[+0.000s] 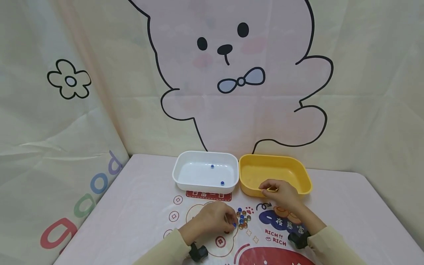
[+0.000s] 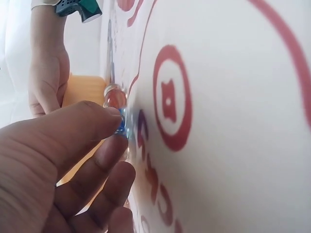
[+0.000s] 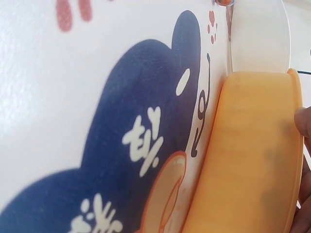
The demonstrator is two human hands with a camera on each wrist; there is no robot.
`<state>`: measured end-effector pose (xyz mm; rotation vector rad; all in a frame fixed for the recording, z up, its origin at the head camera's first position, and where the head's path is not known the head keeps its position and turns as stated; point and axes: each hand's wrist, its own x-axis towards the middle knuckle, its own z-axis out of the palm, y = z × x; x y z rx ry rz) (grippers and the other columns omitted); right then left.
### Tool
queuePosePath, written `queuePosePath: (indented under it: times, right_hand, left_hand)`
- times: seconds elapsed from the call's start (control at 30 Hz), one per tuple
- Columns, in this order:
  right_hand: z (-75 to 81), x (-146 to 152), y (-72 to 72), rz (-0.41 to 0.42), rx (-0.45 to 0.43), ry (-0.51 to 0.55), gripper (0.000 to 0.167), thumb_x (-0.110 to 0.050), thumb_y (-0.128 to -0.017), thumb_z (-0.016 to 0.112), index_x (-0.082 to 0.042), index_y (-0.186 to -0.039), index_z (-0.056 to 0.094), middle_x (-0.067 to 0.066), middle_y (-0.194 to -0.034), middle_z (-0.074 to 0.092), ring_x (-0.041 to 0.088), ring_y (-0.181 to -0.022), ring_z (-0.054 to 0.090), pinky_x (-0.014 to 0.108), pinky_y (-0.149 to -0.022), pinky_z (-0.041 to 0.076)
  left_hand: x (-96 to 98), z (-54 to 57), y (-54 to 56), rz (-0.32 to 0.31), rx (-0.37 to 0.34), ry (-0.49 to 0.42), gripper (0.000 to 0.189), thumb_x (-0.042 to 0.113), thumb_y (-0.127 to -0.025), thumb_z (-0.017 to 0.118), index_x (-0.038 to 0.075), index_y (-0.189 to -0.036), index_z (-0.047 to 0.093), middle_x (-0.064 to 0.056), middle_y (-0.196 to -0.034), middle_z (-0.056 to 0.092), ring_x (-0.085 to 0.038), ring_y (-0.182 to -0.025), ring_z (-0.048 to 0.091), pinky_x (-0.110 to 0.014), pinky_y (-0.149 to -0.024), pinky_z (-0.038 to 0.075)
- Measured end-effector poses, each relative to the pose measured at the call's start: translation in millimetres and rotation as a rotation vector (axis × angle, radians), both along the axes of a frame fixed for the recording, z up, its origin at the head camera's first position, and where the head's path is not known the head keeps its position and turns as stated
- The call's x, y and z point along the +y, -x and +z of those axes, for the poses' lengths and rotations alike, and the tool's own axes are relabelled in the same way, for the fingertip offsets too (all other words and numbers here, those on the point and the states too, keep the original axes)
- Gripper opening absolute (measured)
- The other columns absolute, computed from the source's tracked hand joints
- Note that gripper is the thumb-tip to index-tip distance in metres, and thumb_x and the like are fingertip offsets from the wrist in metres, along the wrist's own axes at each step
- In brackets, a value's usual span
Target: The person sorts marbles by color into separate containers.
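My left hand (image 1: 216,217) pinches a blue marble (image 1: 234,225) between thumb and fingertips, low over the table. In the left wrist view, the blue marble (image 2: 121,121) shows partly behind the thumb, beside an amber glass marble (image 2: 115,99). A small cluster of blue and amber marbles (image 1: 245,225) lies just right of that hand. My right hand (image 1: 281,192) is over the front rim of the yellow tray (image 1: 306,186), fingers bent; whether anything is between its fingertips is hidden. Two blue marbles, one a blue marble (image 1: 222,183) near the front, lie in the white tray (image 1: 177,178).
The two trays stand side by side at the back of the table, against a cloth backdrop (image 1: 364,129) with a cartoon drawing. A printed white cover (image 1: 142,206) lies over the table. Each wrist wears a dark camera, such as the left wrist camera (image 1: 198,253).
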<state>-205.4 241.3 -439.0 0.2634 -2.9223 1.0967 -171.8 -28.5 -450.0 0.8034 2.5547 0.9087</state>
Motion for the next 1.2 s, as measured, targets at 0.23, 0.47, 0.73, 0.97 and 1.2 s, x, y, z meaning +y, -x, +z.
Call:
queuePosePath:
  times: [0.23,0.47,0.73,0.97,1.2]
  right_hand:
    - [1.1,0,-0.9,0.003,0.006,-0.007,0.014,-0.032,-0.088,0.070,-0.024,-0.100,0.072,-0.006,-0.098,0.069,0.015,-0.090,0.059,0.031,-0.081,0.050]
    - [0.6,0,-1.5,-0.004,0.000,-0.004,0.015,-0.033,-0.087,0.070,-0.025,-0.100,0.072,-0.006,-0.098,0.069,0.015,-0.089,0.059,0.026,-0.078,0.050]
    - [1.5,0,-2.3,-0.017,-0.013,0.005,0.014,-0.033,-0.087,0.071,-0.026,-0.099,0.072,-0.006,-0.098,0.069,0.015,-0.089,0.058,0.026,-0.079,0.050]
    - [2.4,0,-1.5,-0.003,-0.009,0.001,0.014,-0.033,-0.087,0.070,-0.025,-0.098,0.072,-0.006,-0.098,0.069,0.015,-0.089,0.058,0.031,-0.081,0.049]
    - [2.7,-1,-2.4,-0.011,-0.018,0.004,0.014,-0.032,-0.087,0.070,-0.024,-0.099,0.072,-0.006,-0.097,0.068,0.014,-0.088,0.057,0.029,-0.078,0.049]
  left_hand:
    - [-8.1,7.9,9.1,0.010,0.004,-0.040,0.012,0.016,-0.076,0.078,0.024,-0.083,0.073,0.019,-0.068,0.061,0.000,-0.061,0.055,-0.018,-0.058,0.045]
    - [-16.8,20.3,19.4,0.044,0.018,-0.095,0.010,0.017,-0.080,0.076,0.024,-0.087,0.073,0.017,-0.075,0.064,-0.001,-0.067,0.057,-0.018,-0.061,0.049]
    - [-29.8,35.6,39.7,0.034,0.041,-0.204,0.010,0.016,-0.082,0.075,0.019,-0.091,0.074,0.013,-0.082,0.067,-0.003,-0.074,0.060,-0.018,-0.068,0.052]
    - [-44.4,47.8,59.5,0.091,0.106,-0.239,0.010,0.016,-0.082,0.073,0.017,-0.092,0.074,0.009,-0.083,0.070,-0.012,-0.073,0.062,-0.022,-0.063,0.051]
    - [-61.0,50.4,81.9,0.123,0.137,-0.212,0.012,0.014,-0.082,0.073,0.017,-0.094,0.074,0.005,-0.086,0.070,-0.011,-0.070,0.061,-0.023,-0.060,0.050]
